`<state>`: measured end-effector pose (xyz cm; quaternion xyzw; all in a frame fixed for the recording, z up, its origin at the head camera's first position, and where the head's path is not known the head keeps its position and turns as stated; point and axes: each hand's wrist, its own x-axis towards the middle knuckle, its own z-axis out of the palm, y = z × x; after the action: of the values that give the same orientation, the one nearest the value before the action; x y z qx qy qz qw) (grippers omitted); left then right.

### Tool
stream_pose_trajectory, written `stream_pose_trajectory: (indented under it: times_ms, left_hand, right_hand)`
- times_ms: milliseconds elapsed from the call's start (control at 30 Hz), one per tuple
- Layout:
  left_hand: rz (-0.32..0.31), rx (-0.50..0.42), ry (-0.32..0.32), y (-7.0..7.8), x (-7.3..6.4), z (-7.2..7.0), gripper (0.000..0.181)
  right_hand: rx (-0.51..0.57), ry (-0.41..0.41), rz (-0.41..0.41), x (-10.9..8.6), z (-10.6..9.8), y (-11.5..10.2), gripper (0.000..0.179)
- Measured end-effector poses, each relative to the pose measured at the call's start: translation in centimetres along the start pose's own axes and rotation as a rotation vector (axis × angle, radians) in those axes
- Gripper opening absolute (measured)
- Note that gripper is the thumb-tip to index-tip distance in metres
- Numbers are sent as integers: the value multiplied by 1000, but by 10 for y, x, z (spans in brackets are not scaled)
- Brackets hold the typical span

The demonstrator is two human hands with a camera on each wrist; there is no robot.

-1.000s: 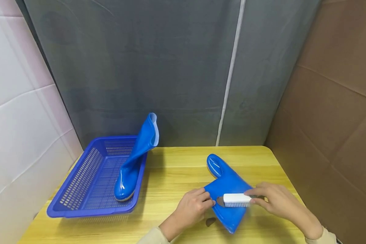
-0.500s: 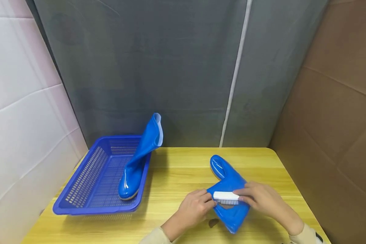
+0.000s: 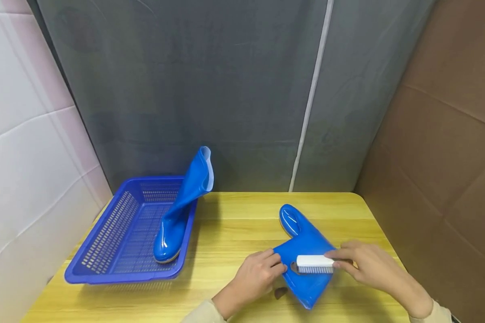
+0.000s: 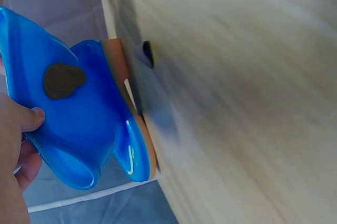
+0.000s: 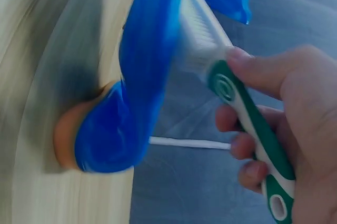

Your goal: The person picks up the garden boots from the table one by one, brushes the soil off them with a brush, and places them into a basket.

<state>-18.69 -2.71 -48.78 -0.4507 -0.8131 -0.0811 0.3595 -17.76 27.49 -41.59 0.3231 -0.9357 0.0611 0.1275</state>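
Note:
A blue rubber boot (image 3: 303,249) stands on the table, its shaft bent over toward me. On the shaft is a brown patch (image 4: 63,81), partly hidden by the brush in the head view. My left hand (image 3: 260,271) pinches the shaft's left edge, thumb on the outer face and fingers behind. My right hand (image 3: 372,264) grips a white and green scrubbing brush (image 5: 247,124) by its handle. In the head view its white head (image 3: 314,262) lies over the shaft, bristles toward me, just right of the patch.
At the left, a blue plastic basket (image 3: 78,276) holds a second blue boot (image 3: 182,211), leaning over its right rim. A small dark brown piece (image 3: 280,293) lies on the wooden table (image 3: 234,224) near my left hand. Cloth walls border the back and sides.
The brush slid left across the brown patch, then back right to about where it started. My left hand keeps its hold on the boot. The head view shifts slightly.

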Motion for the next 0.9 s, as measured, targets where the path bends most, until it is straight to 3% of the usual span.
stream_pose_trajectory:
  times_ms: [133, 267, 400, 633, 800, 900]
  left_hand:
    - [1, 5, 29, -1, 4, -4, 12]
    - [5, 26, 25, -1, 7, -5, 10]
    - [-13, 43, -3, -1, 7, -7, 14]
    - [-17, 36, -43, 3, 6, -8, 19]
    - [-16, 22, -37, 6, 7, -9, 20]
    - [-20, 27, -32, 6, 7, -10, 20]
  right_hand:
    - [-44, -14, 93, 17, 8, -8, 25]
    - [-22, -73, 72, 28, 22, -14, 24]
    - [50, -122, 67, 24, 26, -12, 21]
    - [158, -140, 40, 12, 14, 2, 17]
    - [176, -102, 36, 5, 3, 9, 17]
    - [183, -67, 102, 2, 0, 11, 17]
